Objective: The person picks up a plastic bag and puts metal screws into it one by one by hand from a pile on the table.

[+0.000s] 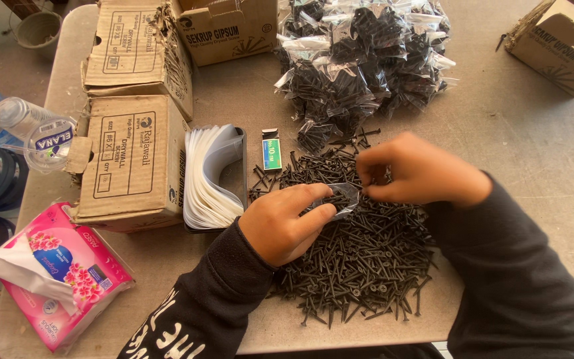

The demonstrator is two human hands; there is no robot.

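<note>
Apparently mid-fill: left hand (286, 223) pinched a small clear bag (341, 197) with screws at its mouth, over the loose pile of black screws (360, 256) on the counter (533, 146). Right hand (414, 169) had fingertips pressed together at the bag's far edge, probably holding screws; exact contents not visible. Filled bags (363, 63) lay heaped behind, empty bags stacked in a tray (212, 176) just left. Next move likely needed the mouth kept spread while screws slid in point-first, without snagging the plastic.
</note>
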